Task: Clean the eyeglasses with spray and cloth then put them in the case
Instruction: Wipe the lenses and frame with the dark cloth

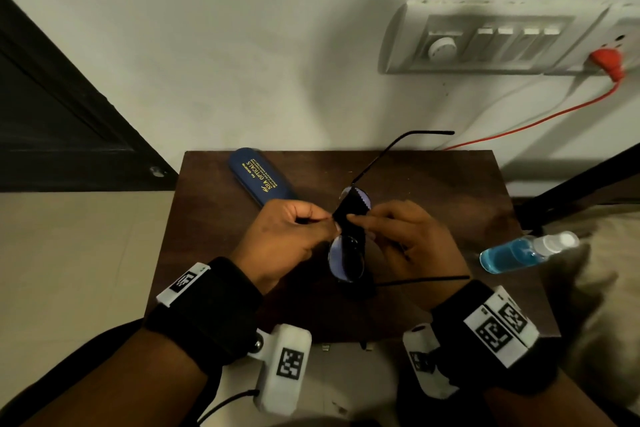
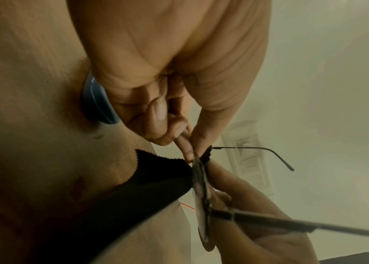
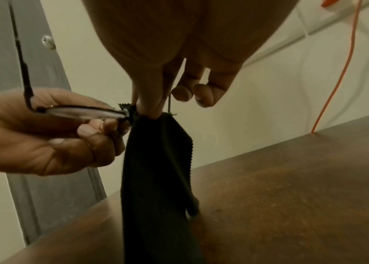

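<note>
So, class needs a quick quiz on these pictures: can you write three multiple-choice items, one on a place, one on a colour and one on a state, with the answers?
1. Where does the case lie?
A. At the back left of the table
B. At its front right
C. On the floor

2. What colour is the liquid in the bottle?
A. Red
B. Blue
C. Green

3. In what state are the glasses?
A. Folded shut
B. Unfolded
C. Inside the case

Answers:
1. A: in the head view the case lies near the far left corner of the table.
2. B: blue liquid shows through the clear bottle.
3. B: both sides of the frame stand spread out, and the case lies shut apart from the glasses.
</note>
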